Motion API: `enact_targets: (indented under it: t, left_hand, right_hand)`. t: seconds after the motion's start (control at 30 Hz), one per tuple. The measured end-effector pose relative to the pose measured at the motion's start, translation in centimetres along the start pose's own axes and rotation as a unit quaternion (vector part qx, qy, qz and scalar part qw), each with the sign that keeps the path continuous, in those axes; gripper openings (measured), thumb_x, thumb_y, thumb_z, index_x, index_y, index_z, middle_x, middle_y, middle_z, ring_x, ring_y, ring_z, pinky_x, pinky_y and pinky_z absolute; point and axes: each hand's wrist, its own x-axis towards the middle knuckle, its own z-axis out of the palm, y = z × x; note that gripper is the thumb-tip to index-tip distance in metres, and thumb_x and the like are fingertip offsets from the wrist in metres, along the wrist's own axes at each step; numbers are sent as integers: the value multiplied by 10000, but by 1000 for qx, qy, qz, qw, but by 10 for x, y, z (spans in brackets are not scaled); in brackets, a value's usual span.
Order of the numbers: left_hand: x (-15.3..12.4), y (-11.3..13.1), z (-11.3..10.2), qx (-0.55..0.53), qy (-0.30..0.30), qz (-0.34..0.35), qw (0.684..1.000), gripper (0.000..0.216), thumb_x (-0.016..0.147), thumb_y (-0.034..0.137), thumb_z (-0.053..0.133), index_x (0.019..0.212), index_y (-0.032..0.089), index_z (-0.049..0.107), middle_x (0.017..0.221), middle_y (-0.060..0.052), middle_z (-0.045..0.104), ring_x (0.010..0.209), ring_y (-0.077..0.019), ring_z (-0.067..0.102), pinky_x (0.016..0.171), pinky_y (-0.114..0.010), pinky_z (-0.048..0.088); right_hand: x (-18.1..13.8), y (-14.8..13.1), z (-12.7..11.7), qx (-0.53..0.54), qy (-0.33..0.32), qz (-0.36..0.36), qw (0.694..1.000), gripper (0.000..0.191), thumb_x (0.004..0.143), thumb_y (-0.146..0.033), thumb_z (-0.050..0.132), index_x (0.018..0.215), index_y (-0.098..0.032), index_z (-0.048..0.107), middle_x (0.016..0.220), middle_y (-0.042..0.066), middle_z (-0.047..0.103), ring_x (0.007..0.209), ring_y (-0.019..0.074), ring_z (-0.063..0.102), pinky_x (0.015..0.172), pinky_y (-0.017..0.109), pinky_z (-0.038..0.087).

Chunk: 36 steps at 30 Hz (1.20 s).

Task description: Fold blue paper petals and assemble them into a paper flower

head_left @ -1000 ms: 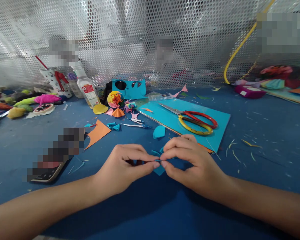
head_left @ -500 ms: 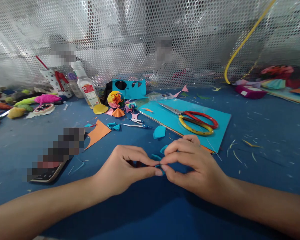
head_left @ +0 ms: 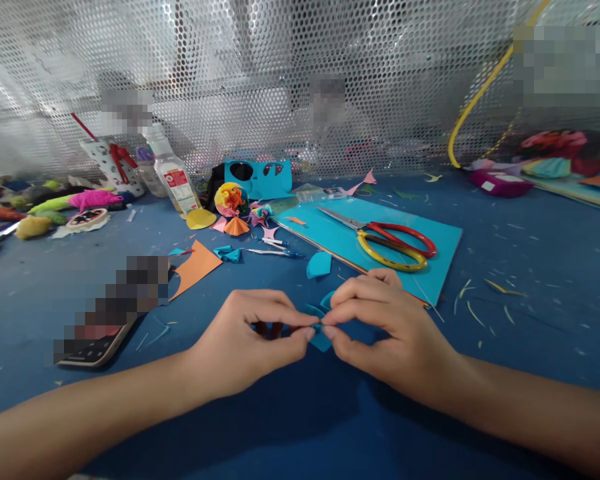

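Observation:
Between the fingertips of both hands is a small piece of blue paper (head_left: 322, 341), partly covered by the fingers. My left hand (head_left: 260, 333) pinches it from the left with thumb and forefinger. From the right, my right hand (head_left: 380, 327) pinches the same piece, its fingertips almost touching the left ones. Just beyond the fingers, a folded blue paper piece (head_left: 319, 265) lies on the table. Large scissors (head_left: 393, 245) with red and yellow handles rest on a stack of blue paper sheets (head_left: 443, 233) past my right hand.
A phone (head_left: 105, 333) lies left of my hands, near an orange paper scrap (head_left: 200, 267). Behind stand a glue bottle (head_left: 177, 177), a patterned cup (head_left: 111, 163), a multicoloured paper ball (head_left: 231, 199) and a blue cut-out sheet (head_left: 275, 180). A perforated metal panel (head_left: 405, 80) closes off the back.
My left thumb has drawn back slightly, and more of the blue paper shows below the fingertips. Both hands otherwise keep nearly the same place.

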Motion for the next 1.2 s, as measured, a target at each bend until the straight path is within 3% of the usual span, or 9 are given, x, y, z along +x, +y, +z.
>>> enact_targets:
  t: [0.5,1.2]
  left_hand:
    - [-2,2,1,20,7,5,1000,74,684,155,640,708,137,708,584,9,573,480,-49,450,436,-158,356]
    - [-5,2,1,9,3,-6,1000,103,686,176,648,739,148,732,568,-1,602,465,-52,466,430,-157,366]
  right_hand:
    - [0,-4,0,-30,2,-46,999,96,689,-125,620,665,-218,624,665,-46,623,584,92,545,691,331,272]
    - [0,-3,0,-32,0,-42,999,101,679,-119,631,668,-220,627,674,-47,630,582,92,548,684,334,272]
